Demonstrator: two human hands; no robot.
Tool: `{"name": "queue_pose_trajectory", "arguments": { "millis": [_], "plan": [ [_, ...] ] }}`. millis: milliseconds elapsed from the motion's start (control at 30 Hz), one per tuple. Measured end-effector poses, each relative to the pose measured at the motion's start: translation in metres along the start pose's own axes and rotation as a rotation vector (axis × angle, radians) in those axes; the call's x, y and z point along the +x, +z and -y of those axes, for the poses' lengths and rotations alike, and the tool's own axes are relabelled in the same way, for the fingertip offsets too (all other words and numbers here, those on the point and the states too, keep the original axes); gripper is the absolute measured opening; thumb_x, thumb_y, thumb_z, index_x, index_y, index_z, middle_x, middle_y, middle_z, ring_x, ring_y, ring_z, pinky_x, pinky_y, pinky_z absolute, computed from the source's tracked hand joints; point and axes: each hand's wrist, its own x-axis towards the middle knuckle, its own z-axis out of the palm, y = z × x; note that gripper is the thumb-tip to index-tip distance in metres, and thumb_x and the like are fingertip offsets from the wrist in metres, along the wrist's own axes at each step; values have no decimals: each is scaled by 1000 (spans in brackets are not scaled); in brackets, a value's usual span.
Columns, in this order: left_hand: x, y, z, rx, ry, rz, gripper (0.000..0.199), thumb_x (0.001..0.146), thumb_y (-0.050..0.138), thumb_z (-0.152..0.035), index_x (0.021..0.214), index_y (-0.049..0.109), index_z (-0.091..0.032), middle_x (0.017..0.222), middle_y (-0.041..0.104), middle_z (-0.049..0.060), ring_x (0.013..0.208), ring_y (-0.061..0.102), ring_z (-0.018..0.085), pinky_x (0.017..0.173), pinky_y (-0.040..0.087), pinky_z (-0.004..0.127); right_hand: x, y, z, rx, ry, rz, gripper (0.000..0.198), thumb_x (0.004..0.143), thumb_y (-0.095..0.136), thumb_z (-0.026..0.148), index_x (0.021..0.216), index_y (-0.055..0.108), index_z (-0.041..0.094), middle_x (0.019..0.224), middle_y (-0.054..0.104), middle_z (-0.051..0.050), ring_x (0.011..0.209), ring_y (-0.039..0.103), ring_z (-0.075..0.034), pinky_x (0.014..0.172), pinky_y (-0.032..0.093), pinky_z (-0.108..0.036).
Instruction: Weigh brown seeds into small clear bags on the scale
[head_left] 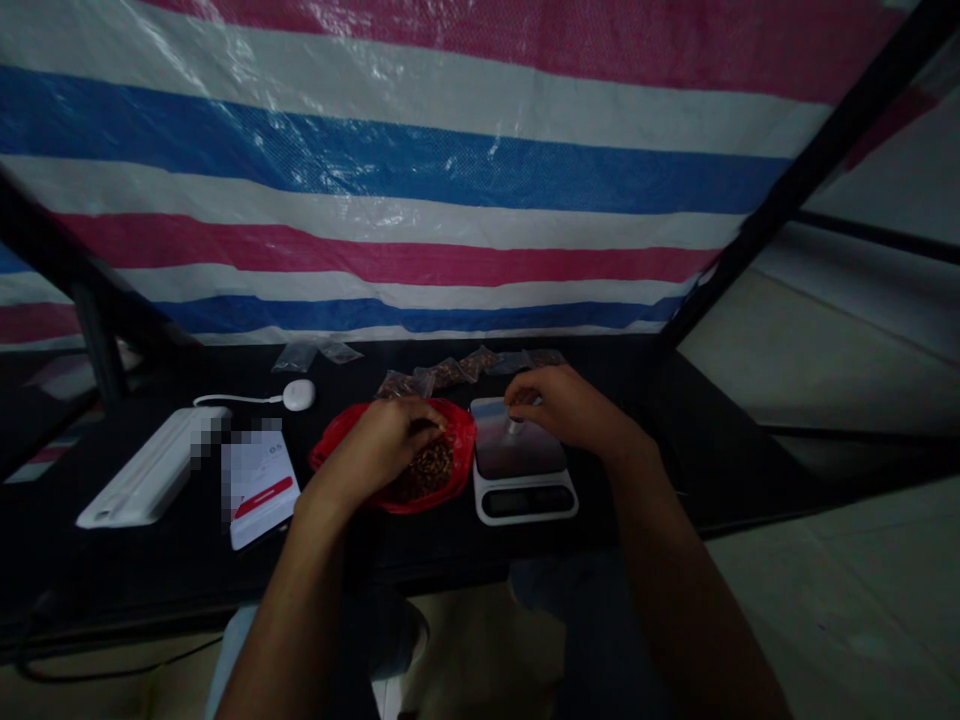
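Note:
My left hand [382,445] is over a red plastic bag [466,450], rolled open around many small brown grains [429,470], perhaps dried spice. Its fingers are drawn together at the bag's opening; anything pinched in them is too small to make out. To the right of the bag stands a white kitchen scale [525,508] with a shiny metal plate, its display dark. My right hand [562,405] hangs over that plate with thumb and fingers curled together. A pale spot beneath its fingertips could be a reflection or a small item; I cannot tell.
Several small clear bags of brown grains [450,374] lie in a row behind the scale. Flat clear bags [296,356] lie at the back left. A phone [262,485], a long white device [154,470] and a white round puck with cable [298,395] are on the left. Striped sheeting [420,190] closes the back.

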Motion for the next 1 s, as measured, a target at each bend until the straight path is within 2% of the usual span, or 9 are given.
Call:
{"name": "queue_pose_trajectory", "arguments": {
  "millis": [133,300,433,600,700,833,1000],
  "plan": [
    [18,1,-21,18,92,-27,20,94,63,-16,101,80,-21,105,82,3,96,75,20,91,55,29,1,1,-1,8,18,14,12,83,72,6,90,77,15,88,81,-6,85,75,-18,78,53,-26],
    [47,7,-42,51,150,26,24,91,63,-9,104,81,-20,107,82,5,96,75,21,93,56,30,-4,-6,-2,16,35,75,12,84,72,8,90,79,17,92,82,-6,89,76,-19,81,55,-27],
    [62,17,-51,74,232,62,26,92,62,-8,102,82,-20,105,82,6,96,75,22,90,55,30,-8,-12,-4,74,63,3,12,88,70,14,97,78,16,99,82,-7,91,76,-19,80,56,-27],
    [73,27,-59,76,287,130,30,91,58,-6,100,83,-21,101,82,6,95,75,21,87,53,29,-15,-21,-10,69,64,-93,17,90,63,10,97,77,15,95,81,-6,84,74,-16,75,53,-25],
    [77,31,-61,131,313,166,30,91,57,-7,102,82,-20,103,82,7,99,75,23,88,52,31,-24,-24,-13,37,113,-37,15,88,64,14,91,79,16,88,80,-4,77,72,-16,70,51,-24],
    [78,33,-62,119,322,198,34,90,56,-6,105,82,-22,105,82,6,103,74,23,92,52,32,-34,-18,-14,-4,144,119,16,86,67,15,86,82,18,79,80,-2,74,72,-17,65,47,-24],
    [77,34,-63,74,267,129,31,89,63,-7,113,78,-19,112,81,9,101,75,23,94,54,35,-34,1,-14,-164,149,160,13,88,71,27,88,84,27,85,81,-1,80,73,-20,67,45,-27]
  ]
}}
